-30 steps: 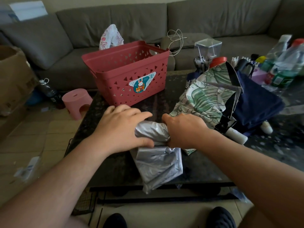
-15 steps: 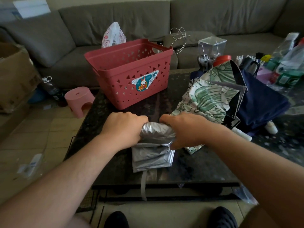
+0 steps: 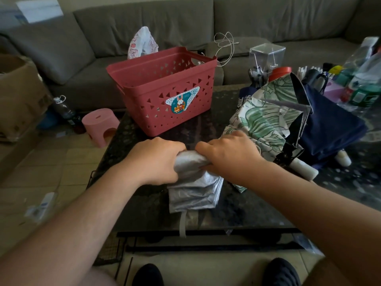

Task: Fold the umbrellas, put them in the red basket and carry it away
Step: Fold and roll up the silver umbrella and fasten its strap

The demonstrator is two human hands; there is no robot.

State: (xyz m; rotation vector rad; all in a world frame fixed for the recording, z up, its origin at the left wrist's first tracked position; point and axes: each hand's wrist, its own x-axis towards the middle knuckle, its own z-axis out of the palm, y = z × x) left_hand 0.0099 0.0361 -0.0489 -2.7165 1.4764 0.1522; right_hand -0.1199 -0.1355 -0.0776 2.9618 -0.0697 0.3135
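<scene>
- We are working on the folding step: our left hand (image 3: 156, 159) and right hand (image 3: 228, 155) are both gripping the far end of the crinkled silver fabric umbrella (image 3: 194, 188), fingers curled around its bunched canopy.
- The silver umbrella is lying on the near part of the dark speckled desk (image 3: 144, 203), its grey closing strap (image 3: 182, 223) hanging loose over the near edge.
- The red perforated plastic basket (image 3: 165, 96) is standing upright at the desk's far edge, just beyond our hands; what we are seeing of its inside looks empty.
- A green leaf-print umbrella (image 3: 261, 118) and a navy blue umbrella (image 3: 329, 124) are lying unfolded to the right, apparently waiting their turn.
- Next, we judge, we are needing to twist the canopy tight, wrap the strap round it, then lift the bundle into the basket.
</scene>
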